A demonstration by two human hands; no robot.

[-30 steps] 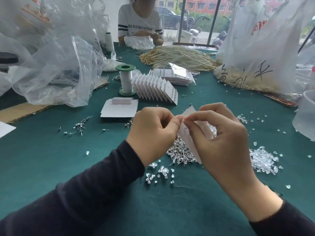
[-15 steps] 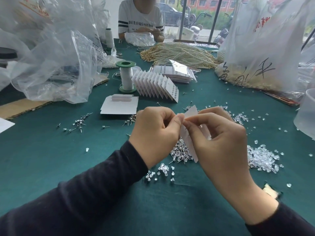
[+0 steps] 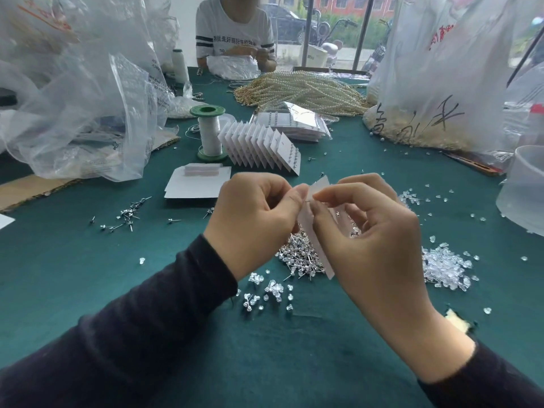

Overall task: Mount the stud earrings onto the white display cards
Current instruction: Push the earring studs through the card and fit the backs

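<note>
Left hand and right hand are both pinching a thin white display card between them, above shiny metal stud earrings heaped mid-tabletop.

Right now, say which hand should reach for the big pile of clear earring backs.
Probably right: the right hand is nearest the pile of earring backs; the left hand would cross the white card.

I'm in a jewellery-packing workshop. Pearl strands and bulk bags crowd my green surface. A co-worker sits opposite.
</note>
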